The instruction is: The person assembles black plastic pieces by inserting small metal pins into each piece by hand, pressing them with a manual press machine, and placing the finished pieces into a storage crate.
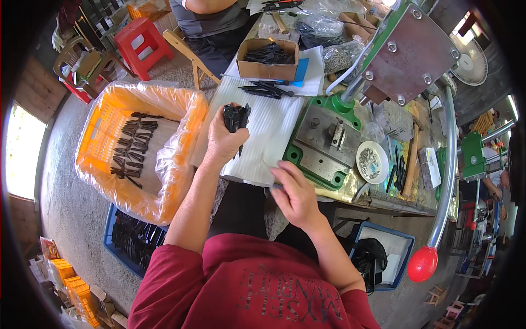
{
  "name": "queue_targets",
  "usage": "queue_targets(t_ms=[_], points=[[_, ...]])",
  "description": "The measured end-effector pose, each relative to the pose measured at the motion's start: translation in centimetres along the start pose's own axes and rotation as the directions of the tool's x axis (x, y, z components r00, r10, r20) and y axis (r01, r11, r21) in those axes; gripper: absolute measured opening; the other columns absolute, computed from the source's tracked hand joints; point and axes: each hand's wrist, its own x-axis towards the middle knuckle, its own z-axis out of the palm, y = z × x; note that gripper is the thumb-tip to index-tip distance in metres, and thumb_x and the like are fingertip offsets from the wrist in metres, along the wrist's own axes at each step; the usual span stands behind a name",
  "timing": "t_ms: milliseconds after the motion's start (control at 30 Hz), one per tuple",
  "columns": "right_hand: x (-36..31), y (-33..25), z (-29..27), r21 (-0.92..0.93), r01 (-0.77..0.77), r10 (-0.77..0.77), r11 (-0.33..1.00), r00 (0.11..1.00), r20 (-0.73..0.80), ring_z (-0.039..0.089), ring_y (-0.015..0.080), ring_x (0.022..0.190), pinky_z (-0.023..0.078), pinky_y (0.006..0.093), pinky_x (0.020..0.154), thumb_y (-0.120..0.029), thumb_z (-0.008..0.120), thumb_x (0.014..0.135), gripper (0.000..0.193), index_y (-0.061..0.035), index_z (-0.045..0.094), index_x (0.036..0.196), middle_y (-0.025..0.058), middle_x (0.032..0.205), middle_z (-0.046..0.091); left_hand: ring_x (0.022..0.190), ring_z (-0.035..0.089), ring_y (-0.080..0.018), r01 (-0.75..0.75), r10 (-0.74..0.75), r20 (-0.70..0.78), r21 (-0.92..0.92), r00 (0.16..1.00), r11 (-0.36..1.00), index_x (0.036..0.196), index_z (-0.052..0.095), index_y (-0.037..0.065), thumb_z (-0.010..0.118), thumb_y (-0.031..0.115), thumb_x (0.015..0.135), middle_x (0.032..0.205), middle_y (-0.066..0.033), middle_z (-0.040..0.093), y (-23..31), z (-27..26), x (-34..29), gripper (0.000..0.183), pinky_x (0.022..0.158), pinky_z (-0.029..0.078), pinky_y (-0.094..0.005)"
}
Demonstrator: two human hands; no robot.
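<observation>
My left hand (224, 140) is closed round a bundle of black pieces (236, 118) that look like folded pocket knives. It is held above a white ribbed foam sheet (266, 142) on the workbench. My right hand (296, 196) is at the bench's front edge, fingers apart and slightly bent, with nothing visible gripped. More black pieces (268, 89) lie loose at the sheet's far end. Behind them a cardboard box (266, 70) holds several others. To the left, rows of similar black pieces (133, 143) lie in an orange basket (101, 134) lined with clear plastic.
A green press (293, 156) with a red-knobbed lever (423, 264) stands on the right of the bench. Beside it is a white bowl (372, 162) of small metal parts. Blue trays (123, 249) sit low on both sides. A red stool (141, 46) and a seated person (211, 22) are beyond.
</observation>
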Motion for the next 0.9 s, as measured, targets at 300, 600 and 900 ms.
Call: queue_targets(t_ms=[300, 600, 900], points=[[-1.0, 2.5, 2.3, -0.356, 0.155, -0.043, 0.921, 0.952, 0.303, 0.047, 0.0240, 0.074, 0.038, 0.0349, 0.063, -0.012, 0.061, 0.064, 0.033, -0.0088, 0.053, 0.096, 0.0057, 0.097, 0.050, 0.068, 0.049, -0.0092, 0.048, -0.062, -0.038, -0.293, 0.997, 0.955, 0.096, 0.046, 0.002, 0.056, -0.004, 0.058, 0.079, -0.0037, 0.051, 0.0, -1.7, 0.0, 0.039, 0.063, 0.042, -0.0219], [0.5, 3.2, 1.9, -0.150, 0.105, -0.083, 0.983, 0.986, 0.143, 0.051, 0.0264, 0.072, 0.040, 0.0346, 0.063, -0.010, 0.055, 0.072, 0.018, -0.0024, 0.055, 0.089, 0.0118, 0.087, 0.053, 0.072, 0.051, -0.0095, 0.040, -0.018, 0.058, -0.414, 0.998, 0.909, 0.098, 0.046, 0.005, 0.056, -0.007, 0.061, 0.080, -0.0027, 0.052, -1.0, 1.5, 0.5, 0.041, 0.065, 0.043, -0.0222], [5.8, 1.4, 3.8, 0.343, -0.294, 0.309, 0.892, 0.951, 0.012, 0.041, 0.0180, 0.106, 0.030, 0.0278, 0.091, -0.016, 0.041, 0.087, 0.040, 0.0024, 0.033, 0.122, 0.0138, 0.115, 0.043, 0.080, 0.048, -0.0081, 0.068, -0.013, 0.195, -0.279, 0.981, 0.958, 0.099, 0.048, 0.005, 0.057, -0.005, 0.060, 0.086, -0.0012, 0.051, -3.1, 2.4, -1.3, 0.041, 0.071, 0.042, -0.0227]])
